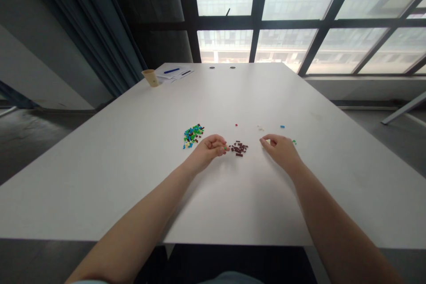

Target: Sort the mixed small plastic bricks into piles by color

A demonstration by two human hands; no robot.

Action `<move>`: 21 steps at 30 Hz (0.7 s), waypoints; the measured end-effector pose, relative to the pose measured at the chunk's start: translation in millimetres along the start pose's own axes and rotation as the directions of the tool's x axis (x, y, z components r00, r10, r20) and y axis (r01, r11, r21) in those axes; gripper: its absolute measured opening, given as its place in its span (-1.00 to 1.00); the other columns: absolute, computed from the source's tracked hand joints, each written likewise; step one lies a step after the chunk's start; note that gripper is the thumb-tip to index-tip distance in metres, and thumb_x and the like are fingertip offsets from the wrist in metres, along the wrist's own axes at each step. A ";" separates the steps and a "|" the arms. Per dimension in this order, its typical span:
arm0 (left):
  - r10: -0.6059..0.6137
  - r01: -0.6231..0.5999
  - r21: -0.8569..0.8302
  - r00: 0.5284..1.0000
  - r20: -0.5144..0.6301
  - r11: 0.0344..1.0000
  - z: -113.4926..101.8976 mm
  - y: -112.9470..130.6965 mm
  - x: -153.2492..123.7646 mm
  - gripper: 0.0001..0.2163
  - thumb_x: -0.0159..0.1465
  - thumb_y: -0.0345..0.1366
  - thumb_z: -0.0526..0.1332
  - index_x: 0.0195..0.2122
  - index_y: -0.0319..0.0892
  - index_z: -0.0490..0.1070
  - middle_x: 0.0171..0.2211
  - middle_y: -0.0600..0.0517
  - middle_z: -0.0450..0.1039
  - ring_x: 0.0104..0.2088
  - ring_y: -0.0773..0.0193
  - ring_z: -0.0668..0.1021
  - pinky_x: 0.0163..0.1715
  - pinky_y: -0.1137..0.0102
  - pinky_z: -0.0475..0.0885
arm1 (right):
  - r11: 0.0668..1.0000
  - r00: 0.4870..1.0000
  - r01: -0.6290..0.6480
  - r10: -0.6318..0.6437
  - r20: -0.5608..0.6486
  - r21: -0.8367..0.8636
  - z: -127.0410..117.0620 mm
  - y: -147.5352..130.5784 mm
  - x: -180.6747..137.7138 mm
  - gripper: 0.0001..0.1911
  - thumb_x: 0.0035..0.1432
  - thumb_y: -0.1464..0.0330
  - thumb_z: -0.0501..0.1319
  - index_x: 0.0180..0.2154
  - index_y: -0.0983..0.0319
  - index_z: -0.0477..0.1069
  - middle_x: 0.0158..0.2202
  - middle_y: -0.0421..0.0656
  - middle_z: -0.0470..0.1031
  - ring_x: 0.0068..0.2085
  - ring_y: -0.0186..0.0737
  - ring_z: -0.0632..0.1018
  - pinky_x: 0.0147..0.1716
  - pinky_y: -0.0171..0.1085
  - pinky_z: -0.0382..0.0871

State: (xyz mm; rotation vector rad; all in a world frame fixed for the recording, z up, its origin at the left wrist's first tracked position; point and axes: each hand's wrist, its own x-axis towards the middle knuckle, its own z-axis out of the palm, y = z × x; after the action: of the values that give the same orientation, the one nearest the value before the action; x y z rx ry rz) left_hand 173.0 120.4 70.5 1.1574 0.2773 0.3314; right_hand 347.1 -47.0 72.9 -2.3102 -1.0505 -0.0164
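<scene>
My left hand [213,146] is closed, with a small green toy brick [225,148] at its fingertips, just left of a pile of dark brown bricks [239,147]. To the right of that pile is my right hand [278,147], its thumb and fingertips drawn together; whatever may be between them is too small to make out. A mixed heap of blue, green, yellow and brown bricks [193,135] lies beyond my left hand. Past my right hand are a few white bricks [260,128] and a blue brick [282,126]. Green pieces [294,141] lie beside its knuckles.
A single red brick [236,124] lies beyond the brown pile. On the far left of the white table [239,97] stand a paper cup [151,78] and papers [168,76] with a blue pen [171,70] on them. Windows rise behind the table's far edge.
</scene>
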 end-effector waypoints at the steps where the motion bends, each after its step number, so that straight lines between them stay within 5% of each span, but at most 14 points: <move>1: -0.005 0.005 -0.023 1.000 0.019 1.000 2.3 -0.3 -1.0 -0.69 -0.21 -0.25 0.44 -0.47 -0.21 0.39 -0.57 0.09 0.46 -0.53 0.45 0.44 -0.44 0.50 0.28 | 1.000 1.000 0.020 -0.020 0.000 0.013 1.9 -2.8 -1.0 -0.70 0.05 0.21 0.07 -0.44 0.22 0.50 -0.70 -0.26 0.25 -0.63 -0.38 0.25 -0.57 -0.36 0.06; 6: -0.031 0.031 -0.008 0.999 0.029 0.999 8.6 -1.4 -2.8 -0.68 -0.24 -0.24 0.45 -0.51 -0.21 0.39 -0.61 0.10 0.45 -0.54 0.42 0.47 -0.41 0.48 0.31 | 0.967 0.979 0.202 -0.194 -0.062 0.155 7.6 -18.3 -8.9 -0.76 0.08 0.28 0.09 -0.38 0.23 0.49 -0.63 -0.24 0.30 -0.58 -0.39 0.27 -0.53 -0.36 0.12; 13: -0.072 0.066 0.105 0.996 0.059 0.992 6.6 -10.9 1.8 -0.74 -0.15 -0.29 0.42 -0.47 -0.22 0.40 -0.59 0.09 0.47 -0.52 0.41 0.48 -0.40 0.49 0.29 | 0.758 0.845 0.519 -0.525 -0.102 0.396 14.4 -43.9 -25.6 -0.82 0.08 0.35 0.15 -0.28 0.21 0.48 -0.53 -0.22 0.38 -0.52 -0.40 0.29 -0.46 -0.36 0.20; 21: -0.066 0.056 0.226 0.997 0.038 0.972 7.2 -12.5 2.8 -0.72 -0.12 -0.24 0.39 -0.43 -0.25 0.40 -0.62 0.09 0.45 -0.54 0.40 0.42 -0.43 0.47 0.24 | 0.753 0.835 0.538 -0.537 -0.118 0.380 30.9 -46.9 -27.9 -0.85 0.09 0.40 0.14 -0.36 0.20 0.50 -0.52 -0.21 0.42 -0.52 -0.41 0.33 -0.45 -0.38 0.21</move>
State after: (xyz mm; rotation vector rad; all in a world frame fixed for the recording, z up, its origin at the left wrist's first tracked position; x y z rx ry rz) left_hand 179.7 110.9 61.5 1.3752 0.3162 0.2233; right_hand 288.6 -26.0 64.6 -1.5797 -1.5319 -0.0280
